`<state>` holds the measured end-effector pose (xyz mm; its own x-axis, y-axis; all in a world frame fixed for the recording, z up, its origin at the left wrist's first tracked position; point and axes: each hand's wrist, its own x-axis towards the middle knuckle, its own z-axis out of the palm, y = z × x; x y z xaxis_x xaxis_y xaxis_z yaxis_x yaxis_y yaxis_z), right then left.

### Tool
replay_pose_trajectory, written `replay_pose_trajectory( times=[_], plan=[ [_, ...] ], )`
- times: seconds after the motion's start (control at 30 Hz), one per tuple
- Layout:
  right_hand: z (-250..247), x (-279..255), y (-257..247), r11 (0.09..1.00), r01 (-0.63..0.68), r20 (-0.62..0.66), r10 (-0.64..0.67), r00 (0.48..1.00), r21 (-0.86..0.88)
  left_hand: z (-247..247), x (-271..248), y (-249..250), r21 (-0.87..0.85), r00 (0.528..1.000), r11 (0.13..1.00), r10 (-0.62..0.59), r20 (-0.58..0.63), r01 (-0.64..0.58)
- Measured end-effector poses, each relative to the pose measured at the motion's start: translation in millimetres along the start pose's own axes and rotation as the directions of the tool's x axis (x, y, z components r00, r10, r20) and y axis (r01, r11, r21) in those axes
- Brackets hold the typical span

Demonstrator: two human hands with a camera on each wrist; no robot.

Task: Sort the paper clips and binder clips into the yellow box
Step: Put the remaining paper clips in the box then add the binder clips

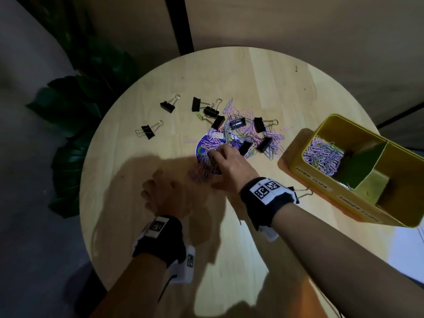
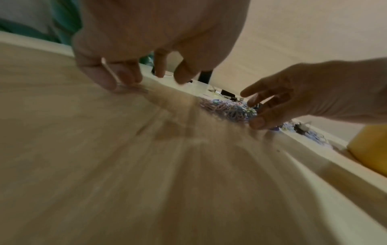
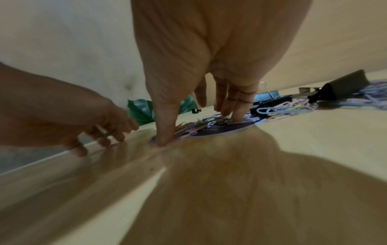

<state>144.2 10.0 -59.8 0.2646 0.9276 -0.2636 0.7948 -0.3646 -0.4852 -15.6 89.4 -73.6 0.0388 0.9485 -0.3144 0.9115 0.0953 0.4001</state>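
Note:
The yellow box [image 1: 305, 177] stands at the table's right, its near-left compartment holding pastel paper clips [image 1: 321, 154]. A loose pile of paper clips [image 1: 270, 138] with several black binder clips [image 1: 237, 123] covers the table's middle and a purple disc [image 1: 202, 145]. My right hand [image 1: 218, 157] reaches onto the disc; in the right wrist view its straight fingers [image 3: 236, 114] and thumb press down on the clips, spread apart. My left hand [image 1: 160, 193] hovers blurred nearer me, its curled fingers [image 2: 117, 77] touching the wood with a thin pale paper clip [image 2: 111, 73] between them.
Two binder clips [image 1: 168, 106] [image 1: 148, 131] lie apart at the table's left. Another binder clip [image 1: 302, 193] lies beside my right wrist, near the box. A dark leafy plant [image 1: 75, 106] stands beyond the round table's left edge.

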Motion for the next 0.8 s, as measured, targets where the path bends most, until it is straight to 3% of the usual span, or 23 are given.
replay_pose_trajectory(
  times=[0.07,0.13,0.23,0.37,0.43,0.5,0.57,0.6,0.7,0.8],
  plan=[
    [2.6,1.9,-4.4,0.999,-0.026,0.067,0.029,0.997,-0.046,-0.7,-5.2,5.1,-0.006,0.998,0.998,-0.057,0.041,0.057],
    [4.9,2.4,-8.4,0.997,-0.038,0.099,0.045,0.994,-0.065,10.3,-4.9,10.9,-0.025,0.991,0.995,0.102,0.090,-0.100],
    [6.9,1.6,-11.9,0.999,-0.047,0.094,0.049,0.994,-0.025,25.9,-5.0,22.7,-0.126,0.916,0.930,0.364,0.171,-0.346],
    [1.6,-1.0,-7.5,0.991,-0.135,0.023,0.134,0.991,0.022,14.0,20.2,44.1,-0.117,0.863,0.875,0.484,0.148,-0.470],
    [0.2,-2.5,-9.7,0.985,-0.172,0.004,0.172,0.985,-0.014,7.0,39.4,53.3,-0.055,0.784,0.801,0.595,0.175,-0.596],
    [7.8,1.3,-13.0,0.977,-0.172,-0.017,0.171,0.985,-0.126,-0.1,53.8,67.4,0.061,0.738,0.771,0.579,0.346,-0.634],
    [11.5,6.4,-18.9,0.971,-0.208,-0.075,0.200,0.977,-0.121,-1.6,64.5,77.8,0.176,0.719,0.759,0.478,0.504,-0.627],
    [13.4,9.5,-20.3,0.971,-0.218,-0.080,0.211,0.974,-0.099,-1.3,64.2,79.2,0.193,0.691,0.725,0.489,0.532,-0.661],
    [12.8,13.6,-25.9,0.971,-0.215,0.001,0.216,0.976,-0.101,3.4,51.9,68.1,0.133,0.614,0.645,0.614,0.496,-0.752],
    [14.4,16.4,-25.4,0.964,-0.267,0.029,0.267,0.963,-0.005,11.0,38.1,55.8,0.039,0.606,0.667,0.649,0.460,-0.744]
  ],
)
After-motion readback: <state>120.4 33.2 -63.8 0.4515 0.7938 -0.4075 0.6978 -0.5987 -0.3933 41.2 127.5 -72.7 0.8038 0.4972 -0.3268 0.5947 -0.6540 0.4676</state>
